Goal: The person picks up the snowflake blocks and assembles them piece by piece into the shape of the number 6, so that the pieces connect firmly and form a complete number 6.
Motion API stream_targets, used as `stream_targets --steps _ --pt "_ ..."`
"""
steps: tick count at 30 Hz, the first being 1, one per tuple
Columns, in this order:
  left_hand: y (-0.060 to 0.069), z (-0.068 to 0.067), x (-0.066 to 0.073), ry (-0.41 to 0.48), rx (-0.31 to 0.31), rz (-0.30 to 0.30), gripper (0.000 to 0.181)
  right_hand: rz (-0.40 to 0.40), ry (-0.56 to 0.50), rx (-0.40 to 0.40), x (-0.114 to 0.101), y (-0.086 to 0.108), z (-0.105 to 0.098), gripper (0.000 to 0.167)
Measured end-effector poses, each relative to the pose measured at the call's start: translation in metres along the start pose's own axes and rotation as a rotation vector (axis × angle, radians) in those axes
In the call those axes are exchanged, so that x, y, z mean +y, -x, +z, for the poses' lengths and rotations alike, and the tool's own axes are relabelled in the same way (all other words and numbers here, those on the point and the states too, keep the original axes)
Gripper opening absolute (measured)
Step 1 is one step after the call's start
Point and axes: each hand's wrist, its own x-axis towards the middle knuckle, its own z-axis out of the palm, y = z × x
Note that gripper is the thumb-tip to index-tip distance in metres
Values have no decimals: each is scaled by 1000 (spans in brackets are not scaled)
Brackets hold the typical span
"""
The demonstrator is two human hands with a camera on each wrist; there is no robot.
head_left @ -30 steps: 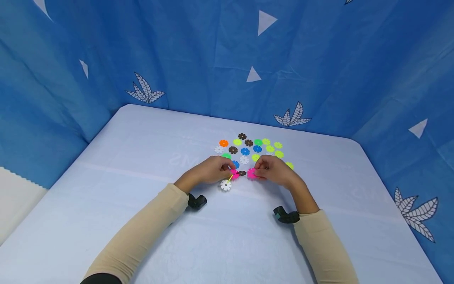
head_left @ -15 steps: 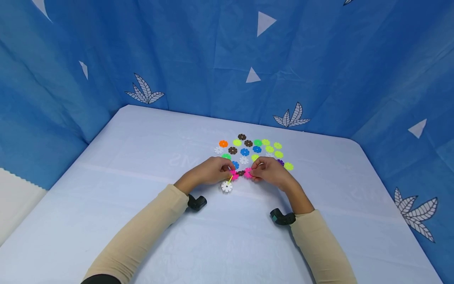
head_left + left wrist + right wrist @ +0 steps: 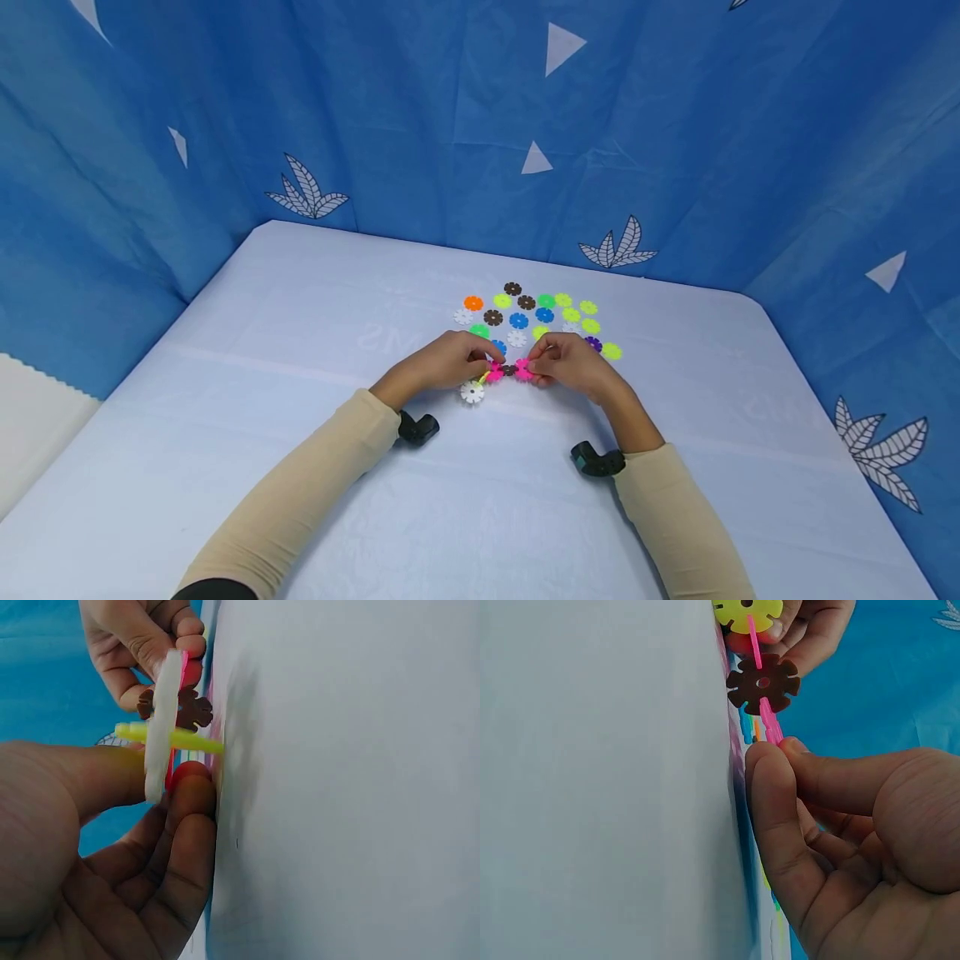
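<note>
Disc chain (image 3: 508, 370), just below centre of the head frame. Your left hand (image 3: 447, 360) pinches the left pink disc (image 3: 493, 373); your right hand (image 3: 576, 362) pinches the right pink disc (image 3: 522, 369); brown disc (image 3: 780, 679) between them. Loose discs (image 3: 518, 320), just above. Table (image 3: 465, 508) beneath.

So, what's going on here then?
A person's left grip pinches a pink disc that appears linked to a yellow disc and, through it, a white disc. Their right grip pinches a second pink disc. Between the pinks is a brown disc, seemingly slotted onto both. Loose discs in several colours lie on the table beyond.
</note>
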Motion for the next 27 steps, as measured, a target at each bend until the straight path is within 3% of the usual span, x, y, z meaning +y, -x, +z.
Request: stream_targets --steps 15,27 --pt "-1 1 2 4 32 -76 23 -1 22 -18 0 0 7 8" --pt "-2 2 2 16 45 -98 22 -5 23 -17 -5 2 9 9"
